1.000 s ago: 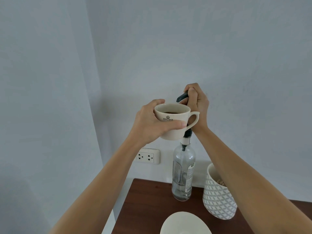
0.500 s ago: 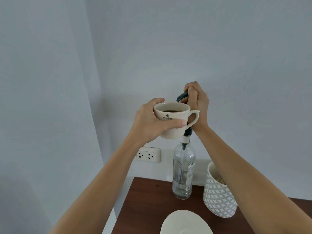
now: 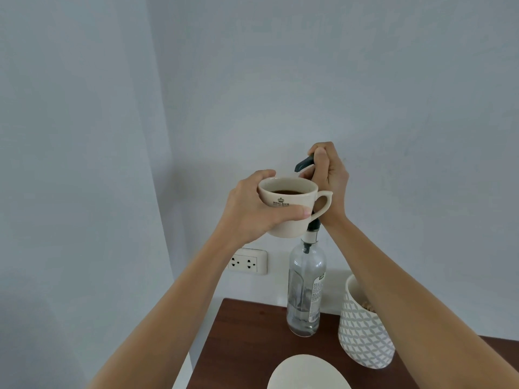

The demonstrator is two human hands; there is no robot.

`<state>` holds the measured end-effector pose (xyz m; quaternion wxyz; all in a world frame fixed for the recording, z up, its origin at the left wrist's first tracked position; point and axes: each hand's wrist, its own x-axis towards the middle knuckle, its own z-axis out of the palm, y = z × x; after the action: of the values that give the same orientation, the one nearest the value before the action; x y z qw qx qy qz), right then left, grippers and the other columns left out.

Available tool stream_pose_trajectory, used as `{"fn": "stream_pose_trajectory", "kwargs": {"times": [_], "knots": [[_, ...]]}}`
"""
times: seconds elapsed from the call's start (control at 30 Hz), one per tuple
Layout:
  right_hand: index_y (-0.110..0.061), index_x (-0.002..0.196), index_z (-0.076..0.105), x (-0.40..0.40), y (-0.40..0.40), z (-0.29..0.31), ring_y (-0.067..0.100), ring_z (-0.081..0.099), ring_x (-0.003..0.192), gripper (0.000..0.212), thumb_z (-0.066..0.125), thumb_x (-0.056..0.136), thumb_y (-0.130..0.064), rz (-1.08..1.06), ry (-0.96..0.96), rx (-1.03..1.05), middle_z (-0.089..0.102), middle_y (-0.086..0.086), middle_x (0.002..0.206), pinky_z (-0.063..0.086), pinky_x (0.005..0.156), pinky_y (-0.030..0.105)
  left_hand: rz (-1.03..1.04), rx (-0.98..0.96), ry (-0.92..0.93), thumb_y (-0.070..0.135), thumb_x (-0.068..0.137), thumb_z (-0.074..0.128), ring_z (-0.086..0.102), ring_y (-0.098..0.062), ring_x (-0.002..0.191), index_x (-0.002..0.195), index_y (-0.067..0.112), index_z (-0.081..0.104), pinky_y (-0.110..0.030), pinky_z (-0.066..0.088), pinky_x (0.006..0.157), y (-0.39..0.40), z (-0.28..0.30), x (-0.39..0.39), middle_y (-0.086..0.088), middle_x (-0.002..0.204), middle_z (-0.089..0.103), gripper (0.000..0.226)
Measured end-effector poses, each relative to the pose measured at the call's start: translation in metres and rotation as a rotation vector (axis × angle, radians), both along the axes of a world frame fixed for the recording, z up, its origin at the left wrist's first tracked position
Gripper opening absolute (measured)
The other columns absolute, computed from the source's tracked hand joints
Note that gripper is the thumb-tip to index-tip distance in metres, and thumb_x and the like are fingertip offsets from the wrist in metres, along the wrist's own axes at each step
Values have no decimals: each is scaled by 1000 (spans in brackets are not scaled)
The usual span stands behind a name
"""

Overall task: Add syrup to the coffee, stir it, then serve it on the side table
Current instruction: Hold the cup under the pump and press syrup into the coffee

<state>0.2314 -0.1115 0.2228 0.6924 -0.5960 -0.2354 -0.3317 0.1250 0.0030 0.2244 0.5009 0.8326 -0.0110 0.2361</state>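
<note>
A cream coffee cup (image 3: 289, 204) with dark coffee inside is held up in the air by my left hand (image 3: 250, 211), which wraps around its body, handle pointing right. Just behind it a clear glass syrup bottle (image 3: 306, 290) stands on the dark wooden table (image 3: 247, 338). Its dark pump head (image 3: 304, 163) juts out over the cup's far rim. My right hand (image 3: 328, 178) is closed around the top of the pump. The pump's stem is mostly hidden behind the cup and my fingers.
A white patterned pot (image 3: 365, 332) stands right of the bottle. A white saucer (image 3: 307, 373) lies at the table's near edge. A wall socket (image 3: 247, 261) sits left of the bottle. Grey walls meet in a corner on the left.
Both hands, the cup and the pump keep almost the same pose. The view has shifted slightly, so the table objects sit a little higher in the frame.
</note>
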Motion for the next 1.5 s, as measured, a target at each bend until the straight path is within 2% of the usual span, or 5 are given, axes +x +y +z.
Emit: {"fn": "stream_pose_trajectory", "kwargs": {"times": [0.33,0.47,0.6,0.73,1.5], "knots": [[-3,82,50,2,0,3,47,51,57,24,35,98,-14,10,-15,-13,47,28,53,45,53,49,9,4,-11,63,30,81,65,-14,113,140,25,54,-34,57,96,0,2,-1,7,122,66,119],[-7,79,50,4,0,3,39,49,50,24,35,96,-12,9,-14,-26,47,8,45,43,51,42,9,-3,-12,63,30,81,64,-15,114,140,25,55,-37,57,98,0,3,-1,6,123,66,119],[-2,81,51,4,-1,3,46,49,55,24,34,95,-11,3,-32,-27,47,31,54,42,51,43,4,-10,-8,62,30,81,65,-14,112,141,24,54,-36,57,97,0,2,-1,6,122,66,120],[2,82,51,4,-1,2,28,47,50,24,34,97,-7,11,-31,-34,48,14,49,39,49,33,1,-18,-9,61,30,82,65,-14,111,141,23,54,-36,57,97,0,2,0,6,121,67,120],[-6,76,50,8,-2,1,7,43,43,23,34,93,-3,29,-10,-59,43,-13,40,35,46,20,-6,-12,-11,62,31,82,64,-12,111,141,24,54,-33,57,95,2,0,1,8,121,66,119]]}}
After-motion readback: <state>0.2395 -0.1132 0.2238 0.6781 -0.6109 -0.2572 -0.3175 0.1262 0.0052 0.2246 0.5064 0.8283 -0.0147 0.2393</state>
